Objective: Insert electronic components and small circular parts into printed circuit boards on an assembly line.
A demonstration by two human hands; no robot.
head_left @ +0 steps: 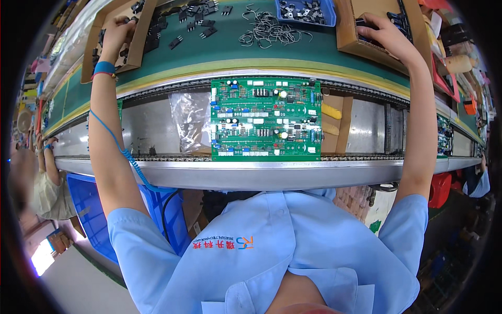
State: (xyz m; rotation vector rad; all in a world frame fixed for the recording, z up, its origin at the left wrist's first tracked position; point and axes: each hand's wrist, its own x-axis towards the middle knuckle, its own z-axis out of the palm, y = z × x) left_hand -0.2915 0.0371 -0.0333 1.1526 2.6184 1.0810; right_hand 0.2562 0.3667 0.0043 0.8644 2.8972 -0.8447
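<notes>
My left hand (116, 37) reaches into a cardboard box (134, 49) of small black parts at the far left. Its fingers are curled together among dark pieces; what they hold is too small to name. At the far right, my right hand (388, 35) dips into another cardboard box (349, 39) with dark cylindrical capacitors (398, 23). Those fingers are bent together around something dark that I cannot make out. Between my forearms, a green circuit board panel (266, 119), populated with components, lies across the conveyor rails, touched by neither hand.
Black three-legged components (208, 32) and bent wire leads (269, 29) lie on the green bench (225, 49), near a blue tray (306, 21) of parts. A coiled blue cord (133, 162) runs from my left wrist strap (104, 68). Another person (49, 183) is at left.
</notes>
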